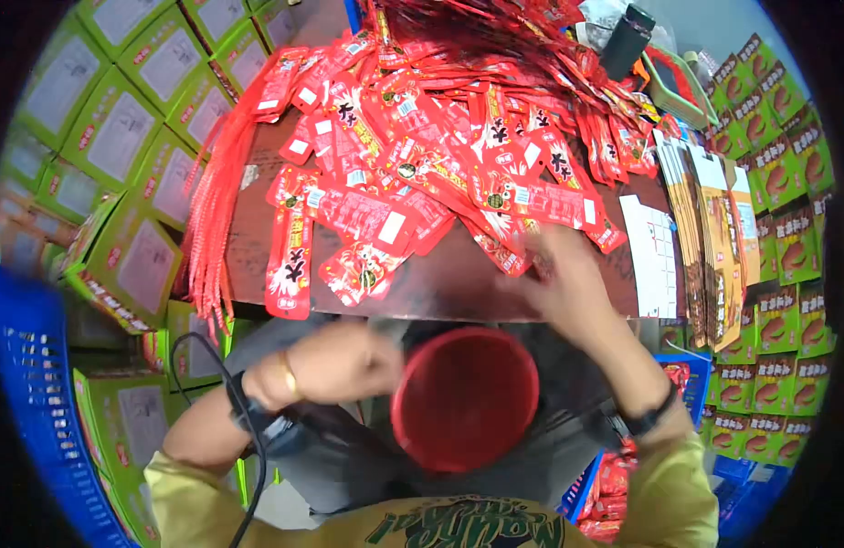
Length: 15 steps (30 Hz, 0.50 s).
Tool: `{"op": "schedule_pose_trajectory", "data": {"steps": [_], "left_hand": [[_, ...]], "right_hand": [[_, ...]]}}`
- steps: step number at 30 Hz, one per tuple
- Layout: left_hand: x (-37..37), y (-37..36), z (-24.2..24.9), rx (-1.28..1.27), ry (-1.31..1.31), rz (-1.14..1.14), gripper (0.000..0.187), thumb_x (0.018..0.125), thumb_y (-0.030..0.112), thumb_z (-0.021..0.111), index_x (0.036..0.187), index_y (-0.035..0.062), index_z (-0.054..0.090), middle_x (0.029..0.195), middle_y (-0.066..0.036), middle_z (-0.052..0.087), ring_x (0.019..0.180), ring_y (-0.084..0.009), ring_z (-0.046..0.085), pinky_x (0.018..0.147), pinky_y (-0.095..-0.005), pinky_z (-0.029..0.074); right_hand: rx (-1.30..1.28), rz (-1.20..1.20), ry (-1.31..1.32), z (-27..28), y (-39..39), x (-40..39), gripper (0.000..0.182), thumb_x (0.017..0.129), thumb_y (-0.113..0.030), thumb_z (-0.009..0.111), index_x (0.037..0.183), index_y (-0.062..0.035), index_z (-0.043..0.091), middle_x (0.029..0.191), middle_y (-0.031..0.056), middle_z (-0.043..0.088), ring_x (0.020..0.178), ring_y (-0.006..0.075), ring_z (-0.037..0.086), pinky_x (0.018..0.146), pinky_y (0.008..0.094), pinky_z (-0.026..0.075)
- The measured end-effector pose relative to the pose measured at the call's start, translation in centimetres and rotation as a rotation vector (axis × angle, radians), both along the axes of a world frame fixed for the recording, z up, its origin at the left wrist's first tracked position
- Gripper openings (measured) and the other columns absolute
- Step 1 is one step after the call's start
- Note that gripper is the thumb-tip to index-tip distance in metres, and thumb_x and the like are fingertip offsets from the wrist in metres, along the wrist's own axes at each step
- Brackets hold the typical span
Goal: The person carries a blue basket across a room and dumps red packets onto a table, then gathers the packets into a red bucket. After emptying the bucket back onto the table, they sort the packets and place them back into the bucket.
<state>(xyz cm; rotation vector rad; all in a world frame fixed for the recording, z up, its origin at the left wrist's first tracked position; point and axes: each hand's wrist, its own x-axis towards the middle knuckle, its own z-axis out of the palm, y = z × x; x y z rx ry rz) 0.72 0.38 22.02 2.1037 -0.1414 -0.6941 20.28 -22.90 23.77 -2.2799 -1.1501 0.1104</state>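
Many red snack packets [385,215] lie in a loose heap on the dark red table [422,283]. My right hand [564,279], smeared by motion, is at the near right edge of the heap, thumb and fingers apart beside a packet [504,247]. My left hand [349,361] is curled closed, just left of the rim of a red bucket [465,333]; whatever it may hold is hidden. The bucket stands between my knees below the table edge, and its dark red inside shows. One packet [290,256] hangs slightly over the near edge.
Long strips of red packets [216,210] drape off the table's left side. Flattened brown cartons [705,237] and a white sheet [648,256] lie at the right. Green boxes [111,137] are stacked left, near a blue crate [29,393]. A black bottle [627,41] stands at the back.
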Motion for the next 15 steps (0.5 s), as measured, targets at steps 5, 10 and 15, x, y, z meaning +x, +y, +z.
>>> {"op": "schedule_pose_trajectory", "data": {"steps": [5, 10, 15], "left_hand": [[6.5, 1.9, -6.0, 0.949, -0.880, 0.641, 0.065, 0.065, 0.023, 0.081, 0.119, 0.0022, 0.050, 0.119, -0.017, 0.054, 0.113, -0.0340, 0.051, 0.097, -0.0408, 0.040], [5.3, 3.7, -4.1, 0.710, -0.684, 0.545, 0.053, 0.065, 0.022, 0.080, 0.109, 0.0037, 0.057, 0.102, -0.015, 0.059, 0.102, -0.0326, 0.057, 0.087, -0.0411, 0.046], [6.4, 1.7, -0.5, 0.859, -0.453, 0.499, 0.061, 0.073, 0.042, 0.076, 0.115, 0.0017, 0.056, 0.105, -0.020, 0.058, 0.100, -0.0339, 0.058, 0.084, -0.0439, 0.048]], "right_hand": [[-0.244, -0.229, -0.376, -6.2, 4.5, 3.0, 0.076, 0.072, -0.042, 0.076, 0.130, -0.0066, 0.042, 0.122, 0.0190, 0.053, 0.110, 0.0373, 0.051, 0.090, 0.0433, 0.044], [-0.077, -0.165, 0.091, -4.3, -0.5, 4.7, 0.042, 0.075, -0.037, 0.074, 0.103, -0.0073, 0.065, 0.088, 0.0144, 0.066, 0.083, 0.0296, 0.065, 0.075, 0.0401, 0.050], [-0.254, -0.149, 0.146, -2.8, -1.0, 4.9, 0.040, 0.077, -0.031, 0.072, 0.108, -0.0070, 0.064, 0.093, 0.0164, 0.067, 0.087, 0.0305, 0.065, 0.078, 0.0393, 0.050]]}}
